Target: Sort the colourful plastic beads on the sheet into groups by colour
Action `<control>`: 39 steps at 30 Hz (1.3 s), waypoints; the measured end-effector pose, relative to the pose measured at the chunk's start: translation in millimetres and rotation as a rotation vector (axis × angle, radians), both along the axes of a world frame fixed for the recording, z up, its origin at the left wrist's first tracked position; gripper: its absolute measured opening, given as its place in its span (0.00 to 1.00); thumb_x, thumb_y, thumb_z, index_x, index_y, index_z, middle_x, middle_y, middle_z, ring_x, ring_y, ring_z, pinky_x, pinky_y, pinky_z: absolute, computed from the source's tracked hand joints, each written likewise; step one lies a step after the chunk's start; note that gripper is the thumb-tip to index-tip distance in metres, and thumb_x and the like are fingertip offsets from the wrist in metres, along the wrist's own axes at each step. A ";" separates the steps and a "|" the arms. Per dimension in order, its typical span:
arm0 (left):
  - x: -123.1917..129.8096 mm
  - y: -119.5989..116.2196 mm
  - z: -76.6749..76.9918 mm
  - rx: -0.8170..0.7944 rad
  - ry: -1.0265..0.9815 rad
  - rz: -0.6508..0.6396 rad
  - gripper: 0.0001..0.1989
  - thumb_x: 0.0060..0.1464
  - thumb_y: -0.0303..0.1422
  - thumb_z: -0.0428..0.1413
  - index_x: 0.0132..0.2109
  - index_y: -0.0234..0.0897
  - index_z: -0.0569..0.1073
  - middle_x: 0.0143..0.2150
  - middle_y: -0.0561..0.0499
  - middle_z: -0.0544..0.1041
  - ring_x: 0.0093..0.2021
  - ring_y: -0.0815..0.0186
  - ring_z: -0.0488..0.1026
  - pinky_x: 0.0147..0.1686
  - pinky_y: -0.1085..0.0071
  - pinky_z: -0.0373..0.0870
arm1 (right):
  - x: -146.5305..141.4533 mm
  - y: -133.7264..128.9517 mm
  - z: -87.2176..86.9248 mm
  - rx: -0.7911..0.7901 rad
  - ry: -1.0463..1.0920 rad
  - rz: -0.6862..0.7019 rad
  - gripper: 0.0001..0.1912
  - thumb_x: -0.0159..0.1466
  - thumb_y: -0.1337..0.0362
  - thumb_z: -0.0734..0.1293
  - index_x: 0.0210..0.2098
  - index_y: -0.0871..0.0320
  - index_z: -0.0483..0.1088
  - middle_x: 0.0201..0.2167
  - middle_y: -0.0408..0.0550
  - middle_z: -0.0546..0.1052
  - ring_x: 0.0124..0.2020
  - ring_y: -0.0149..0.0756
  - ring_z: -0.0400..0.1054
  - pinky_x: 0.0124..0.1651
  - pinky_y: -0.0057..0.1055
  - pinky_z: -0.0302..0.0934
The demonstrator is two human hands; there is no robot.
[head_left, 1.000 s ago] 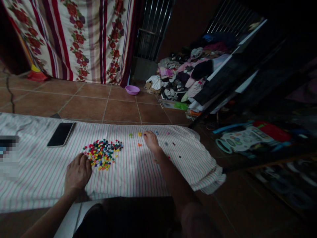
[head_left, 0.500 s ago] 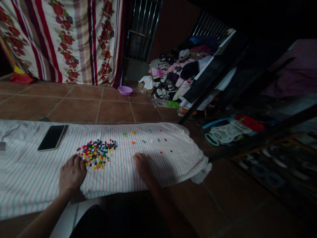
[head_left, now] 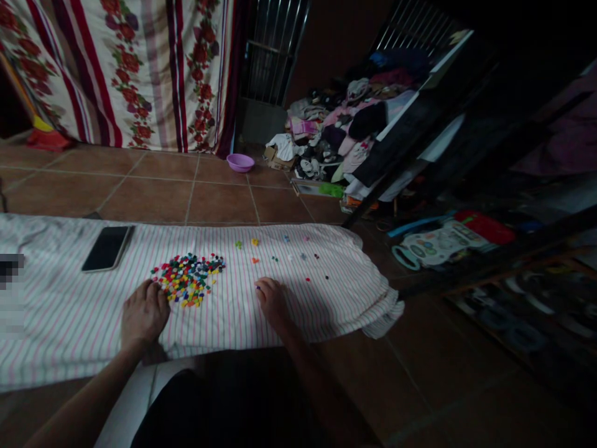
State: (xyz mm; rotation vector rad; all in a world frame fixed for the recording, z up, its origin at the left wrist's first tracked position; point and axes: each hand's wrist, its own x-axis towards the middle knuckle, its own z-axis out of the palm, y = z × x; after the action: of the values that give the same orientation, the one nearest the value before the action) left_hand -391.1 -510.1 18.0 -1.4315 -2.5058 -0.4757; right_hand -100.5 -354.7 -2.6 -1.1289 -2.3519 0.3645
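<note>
A pile of small colourful pieces (head_left: 186, 280), red, yellow, green, blue and others, lies on a striped cloth (head_left: 224, 323). My left hand (head_left: 145, 314) rests palm down at the pile's near left edge, fingers stretched forward and touching the outer pieces. To the right of the pile, just above the cloth, my right hand (head_left: 272, 301) is closed in a pinch. A tiny purple piece (head_left: 258, 287) shows at its fingertips. Beyond that hand lie small separate groups, among them yellow pieces (head_left: 255, 242), orange pieces (head_left: 255, 261) and a red piece (head_left: 308, 279).
A dark-screened phone (head_left: 107, 249) lies on the cloth left of the pile. Past the cloth, a purple basin (head_left: 240, 163) stands on the tiled floor near a heap of clothes (head_left: 345, 124). Dark bars of a frame (head_left: 448, 274) are on the right.
The view has shifted slightly, so the scene sits a little higher and further right. A purple piece now shows at my right fingertips. My left hand stays by the pile.
</note>
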 end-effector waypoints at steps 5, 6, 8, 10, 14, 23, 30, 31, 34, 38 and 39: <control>1.0 0.1 2.0 -0.003 -0.001 -0.004 0.19 0.62 0.36 0.39 0.50 0.31 0.68 0.55 0.37 0.70 0.51 0.54 0.69 0.44 0.59 0.65 | -2.1 -2.1 -5.8 0.022 0.058 -0.018 0.11 0.64 0.70 0.60 0.41 0.57 0.74 0.45 0.51 0.75 0.48 0.39 0.67 0.54 0.38 0.59; 1.3 0.1 2.3 0.000 0.005 -0.006 0.19 0.62 0.36 0.39 0.50 0.31 0.68 0.55 0.38 0.71 0.51 0.54 0.70 0.44 0.60 0.65 | -2.9 -2.8 -7.2 0.032 0.064 -0.025 0.11 0.64 0.70 0.60 0.41 0.57 0.74 0.45 0.51 0.75 0.48 0.39 0.67 0.55 0.38 0.59; 1.8 0.0 2.9 0.005 0.018 -0.004 0.19 0.63 0.36 0.39 0.50 0.32 0.68 0.54 0.39 0.71 0.50 0.55 0.70 0.43 0.61 0.65 | -4.7 -3.9 -9.6 0.045 0.076 -0.044 0.12 0.63 0.71 0.59 0.41 0.57 0.73 0.45 0.51 0.75 0.49 0.39 0.67 0.55 0.39 0.58; 2.2 -0.3 3.3 0.001 0.022 -0.003 0.18 0.63 0.37 0.38 0.49 0.33 0.67 0.54 0.39 0.71 0.50 0.56 0.70 0.43 0.61 0.65 | -6.3 -4.5 -11.0 0.041 0.084 -0.059 0.14 0.63 0.71 0.59 0.43 0.58 0.73 0.45 0.51 0.75 0.49 0.39 0.66 0.55 0.39 0.58; 2.2 -1.1 2.5 -0.001 -0.004 -0.007 0.17 0.62 0.36 0.39 0.49 0.33 0.67 0.55 0.38 0.70 0.51 0.54 0.70 0.44 0.60 0.65 | -8.8 -4.0 -12.5 0.015 0.094 -0.030 0.18 0.62 0.74 0.57 0.46 0.59 0.73 0.47 0.52 0.76 0.50 0.38 0.66 0.56 0.39 0.60; 2.0 -0.4 -0.5 0.037 -0.044 -0.010 0.14 0.59 0.34 0.43 0.48 0.35 0.67 0.54 0.38 0.70 0.51 0.55 0.69 0.47 0.59 0.65 | -7.8 -4.6 -12.7 0.033 0.143 0.008 0.20 0.60 0.75 0.57 0.45 0.59 0.74 0.49 0.52 0.75 0.53 0.38 0.66 0.58 0.39 0.60; 0.5 -0.8 -2.9 0.026 -0.001 -0.034 0.15 0.61 0.35 0.41 0.47 0.35 0.68 0.54 0.39 0.70 0.52 0.55 0.69 0.47 0.60 0.65 | -2.4 19.4 -2.5 0.065 0.205 -0.028 0.17 0.64 0.70 0.56 0.44 0.59 0.75 0.48 0.54 0.75 0.52 0.38 0.67 0.57 0.37 0.61; 0.5 -0.9 -2.8 0.021 0.008 -0.034 0.16 0.61 0.36 0.41 0.47 0.34 0.68 0.54 0.38 0.70 0.52 0.55 0.69 0.47 0.60 0.65 | -0.7 30.2 0.7 0.063 0.227 -0.049 0.17 0.65 0.70 0.56 0.44 0.59 0.75 0.47 0.54 0.75 0.51 0.38 0.68 0.56 0.36 0.62; 0.7 -0.6 -2.2 0.004 0.022 -0.021 0.17 0.61 0.36 0.39 0.48 0.33 0.68 0.55 0.37 0.70 0.51 0.53 0.69 0.46 0.58 0.66 | 7.0 73.5 14.2 0.036 0.220 -0.150 0.19 0.64 0.71 0.55 0.46 0.60 0.74 0.45 0.55 0.75 0.48 0.38 0.69 0.52 0.33 0.64; 0.0 0.6 -4.4 -0.013 0.031 -0.007 0.18 0.62 0.37 0.38 0.49 0.33 0.67 0.56 0.37 0.70 0.52 0.52 0.70 0.46 0.57 0.66 | 15.7 138.2 34.8 -0.050 -0.037 -0.343 0.20 0.62 0.73 0.57 0.50 0.62 0.73 0.47 0.55 0.75 0.49 0.37 0.69 0.54 0.29 0.61; -0.5 0.8 -5.8 -0.007 0.032 -0.007 0.18 0.62 0.37 0.38 0.49 0.33 0.67 0.56 0.37 0.70 0.52 0.53 0.70 0.46 0.58 0.66 | 16.2 152.2 38.5 -0.081 -0.124 -0.374 0.20 0.63 0.73 0.58 0.51 0.61 0.73 0.47 0.55 0.75 0.49 0.36 0.68 0.54 0.28 0.60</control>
State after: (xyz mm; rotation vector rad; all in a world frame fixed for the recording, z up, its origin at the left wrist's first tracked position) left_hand -391.6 -509.3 12.2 -1.4393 -2.4808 -0.4417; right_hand -84.3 -202.5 35.9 -1.6356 -2.1789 0.2621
